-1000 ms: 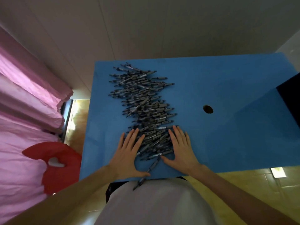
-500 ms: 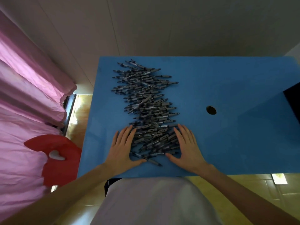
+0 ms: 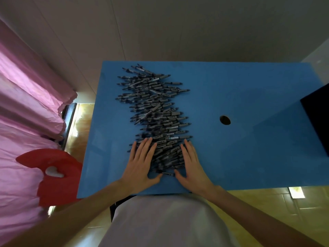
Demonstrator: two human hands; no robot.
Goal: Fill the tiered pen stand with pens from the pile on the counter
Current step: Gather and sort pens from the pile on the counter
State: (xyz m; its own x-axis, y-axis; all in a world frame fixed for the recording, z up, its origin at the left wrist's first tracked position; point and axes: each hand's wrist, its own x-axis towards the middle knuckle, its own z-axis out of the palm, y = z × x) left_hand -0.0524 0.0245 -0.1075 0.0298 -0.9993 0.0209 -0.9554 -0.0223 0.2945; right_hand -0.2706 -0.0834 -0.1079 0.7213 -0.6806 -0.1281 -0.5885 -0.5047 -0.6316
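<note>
Here, counter [image 3: 249, 157]: blue top, it carries all the things below.
Pile of pens [image 3: 156, 118]: long grey heap on the counter's left half, from far edge to near edge.
Left hand [image 3: 140, 166]: flat, fingers spread, pressed on the pile's near left side, grasping nothing.
Right hand [image 3: 193, 166]: flat and open on the pile's near right side, grasping nothing.
Hole [image 3: 225, 120]: round, right of the pile.
</note>
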